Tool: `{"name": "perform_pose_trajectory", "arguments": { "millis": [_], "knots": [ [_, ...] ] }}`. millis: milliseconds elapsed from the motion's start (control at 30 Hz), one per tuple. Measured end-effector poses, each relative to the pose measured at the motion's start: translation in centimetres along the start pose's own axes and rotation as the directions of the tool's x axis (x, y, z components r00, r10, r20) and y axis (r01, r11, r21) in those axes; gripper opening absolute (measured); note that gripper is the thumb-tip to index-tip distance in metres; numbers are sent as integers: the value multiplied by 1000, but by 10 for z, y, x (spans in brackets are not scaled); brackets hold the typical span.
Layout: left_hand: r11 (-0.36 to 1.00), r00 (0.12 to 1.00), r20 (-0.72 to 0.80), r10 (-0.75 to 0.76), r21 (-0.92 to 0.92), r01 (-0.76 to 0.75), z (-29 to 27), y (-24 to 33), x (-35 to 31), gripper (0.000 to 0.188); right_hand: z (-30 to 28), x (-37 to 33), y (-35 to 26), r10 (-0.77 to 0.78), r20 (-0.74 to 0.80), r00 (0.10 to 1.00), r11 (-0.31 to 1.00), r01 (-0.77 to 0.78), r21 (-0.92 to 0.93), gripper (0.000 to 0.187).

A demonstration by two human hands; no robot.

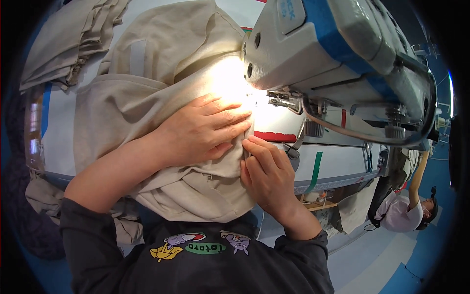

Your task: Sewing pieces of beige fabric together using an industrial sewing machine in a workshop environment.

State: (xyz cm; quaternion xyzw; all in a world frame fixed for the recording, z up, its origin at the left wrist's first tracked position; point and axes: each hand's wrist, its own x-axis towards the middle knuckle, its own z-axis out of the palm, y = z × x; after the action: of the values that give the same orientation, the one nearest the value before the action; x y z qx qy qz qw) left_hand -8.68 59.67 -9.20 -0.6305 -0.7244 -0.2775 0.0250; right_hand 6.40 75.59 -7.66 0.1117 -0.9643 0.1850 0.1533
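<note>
Beige fabric (122, 105) lies spread over the sewing table, its near part bunched and hanging toward my lap. My left hand (205, 127) rests flat on the cloth, fingers stretched toward its right edge. Just below and to the right, my right hand (269, 169) is closed, pinching the edge of the same fabric between thumb and fingers. The white and blue sewing machine (338, 59) stands at the upper right. Its presser foot (284, 100) is beside the fabric edge, beyond my fingertips. Bright lamp glare hides the cloth closest to the needle.
A stack of beige fabric pieces (73, 39) lies at the far left. Red tape (274, 136) and green tape (316, 169) mark the white table. More cloth (44, 196) hangs below the left edge. Another person (404, 210) is at the right, one arm raised.
</note>
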Motion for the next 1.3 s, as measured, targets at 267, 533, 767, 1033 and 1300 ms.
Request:
{"name": "perform_pose_trajectory", "arguments": {
  "millis": [267,533,767,1033,1300],
  "knots": [
    [1000,1000,-16,17,18,-16,-2,-18,8,43,2,18,9,2,-17,1000,1000,-2,4,13],
    [997,999,-26,31,-66,-32,-9,-34,17,36,-1,28,14,110,104,989,994,-109,-8,12],
    [963,968,43,247,-117,-241,-32,-62,21,28,-16,28,26,-142,185,972,905,52,422,30],
    [990,896,436,79,74,-124,-22,37,-4,41,-20,-35,-7,-215,154,964,885,126,448,18],
    [1000,1000,-7,15,21,-15,-3,29,-16,43,-24,-32,4,212,55,976,849,-212,484,17]
  ]
}}
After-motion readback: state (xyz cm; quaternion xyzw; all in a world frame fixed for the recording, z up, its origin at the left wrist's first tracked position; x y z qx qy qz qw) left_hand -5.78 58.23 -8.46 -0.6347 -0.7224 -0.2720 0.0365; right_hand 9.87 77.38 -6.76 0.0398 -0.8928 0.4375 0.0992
